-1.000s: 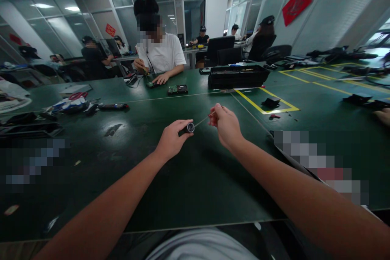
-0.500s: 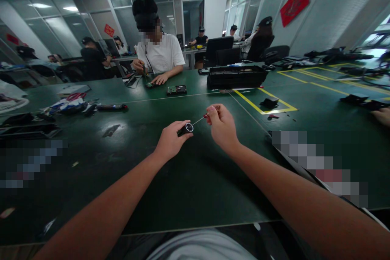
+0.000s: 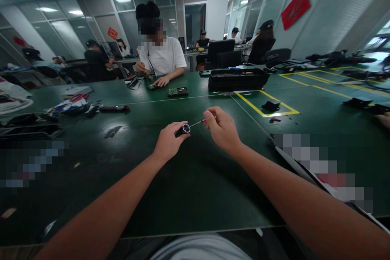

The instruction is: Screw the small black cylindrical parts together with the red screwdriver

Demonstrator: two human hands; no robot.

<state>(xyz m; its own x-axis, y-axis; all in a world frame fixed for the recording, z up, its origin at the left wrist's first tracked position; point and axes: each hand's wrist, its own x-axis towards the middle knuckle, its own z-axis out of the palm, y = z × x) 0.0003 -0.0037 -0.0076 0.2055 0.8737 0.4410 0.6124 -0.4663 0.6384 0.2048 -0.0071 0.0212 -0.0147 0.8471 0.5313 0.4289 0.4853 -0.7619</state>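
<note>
My left hand (image 3: 168, 141) is closed around a small black cylindrical part (image 3: 184, 129), whose round end has a pale ring and faces toward me and to the right. In the fingers of my right hand (image 3: 222, 126) is a screwdriver (image 3: 203, 121) with a red handle and a thin metal shaft. The shaft points left, its tip at the ringed end of the black part; whether it touches inside is too small to tell. Both hands are held above the green table (image 3: 195, 187).
Across the table a person in white (image 3: 167, 57) handles a circuit board, with a hard drive (image 3: 178, 92) nearby. A long black tray (image 3: 238, 79) stands behind my hands. A small black piece (image 3: 271, 105) lies inside yellow tape. Left are a marker-like tool (image 3: 114, 108) and bagged items (image 3: 71, 105).
My camera view has tilted up slightly. The black part and screwdriver are still held, with the shaft's tip at the ringed end; the grips look nearly the same.
</note>
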